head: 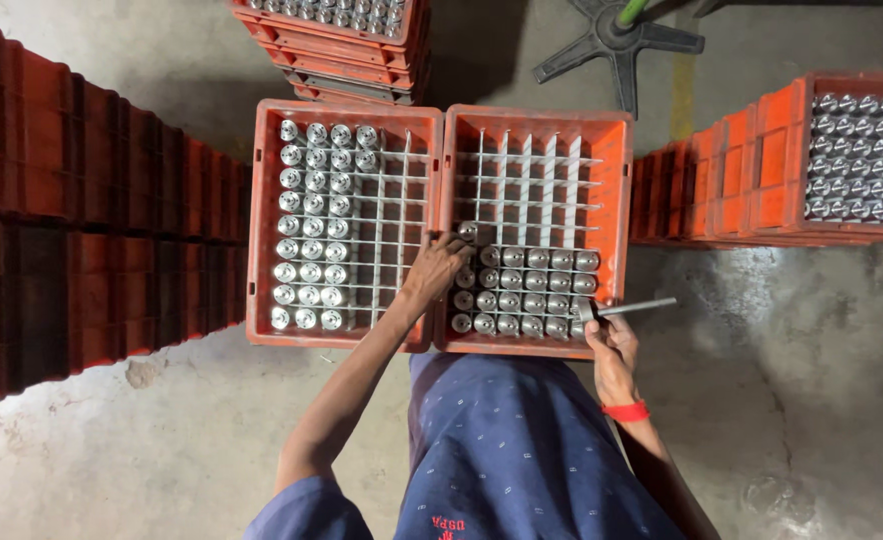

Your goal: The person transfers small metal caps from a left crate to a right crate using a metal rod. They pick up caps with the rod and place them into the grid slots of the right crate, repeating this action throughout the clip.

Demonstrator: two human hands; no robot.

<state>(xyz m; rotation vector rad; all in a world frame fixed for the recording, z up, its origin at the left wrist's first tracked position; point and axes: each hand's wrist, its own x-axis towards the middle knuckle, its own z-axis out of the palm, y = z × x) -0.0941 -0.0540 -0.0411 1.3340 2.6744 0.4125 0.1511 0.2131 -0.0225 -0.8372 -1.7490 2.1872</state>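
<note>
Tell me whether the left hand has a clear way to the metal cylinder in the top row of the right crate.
Probably yes: the left hand is already beside that metal cylinder in the right crate, with nothing lying between them.

A single camera, worn on the person's head, looks almost straight down from above. It takes in two orange crates [439, 225] side by side on the concrete floor [791, 380], the person's lap at the bottom edge, and stacked crates [81, 200] to either side. It sits at moderate height, near enough to show single compartments.
</note>
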